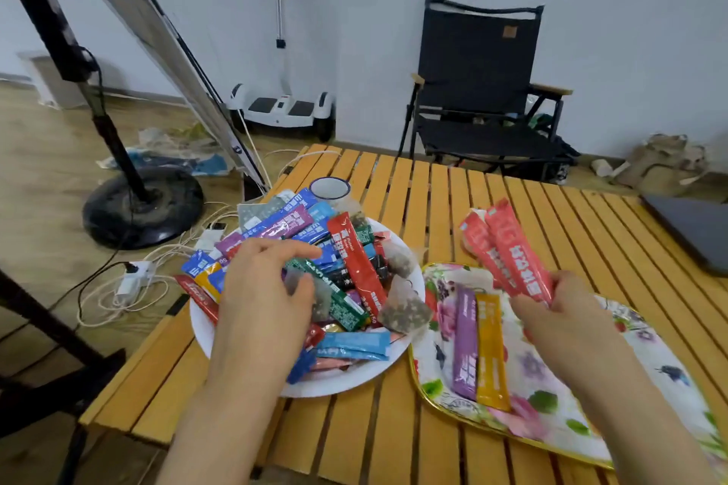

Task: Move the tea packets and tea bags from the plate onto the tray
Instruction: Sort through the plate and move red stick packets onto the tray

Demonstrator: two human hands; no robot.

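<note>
2 coral packets (508, 248) in right hand (567, 311)

Bare slats (398, 429) between plate (338, 382) and tray (441, 411); cup (330, 188) crowds plate's far rim.

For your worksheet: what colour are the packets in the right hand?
Pinkish red packets, head view.

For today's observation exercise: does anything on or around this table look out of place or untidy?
Yes. Several packets at the plate's left rim, such as the red packet, stick out past its edge and could slide off. The plate itself slightly overhangs the table.
</note>
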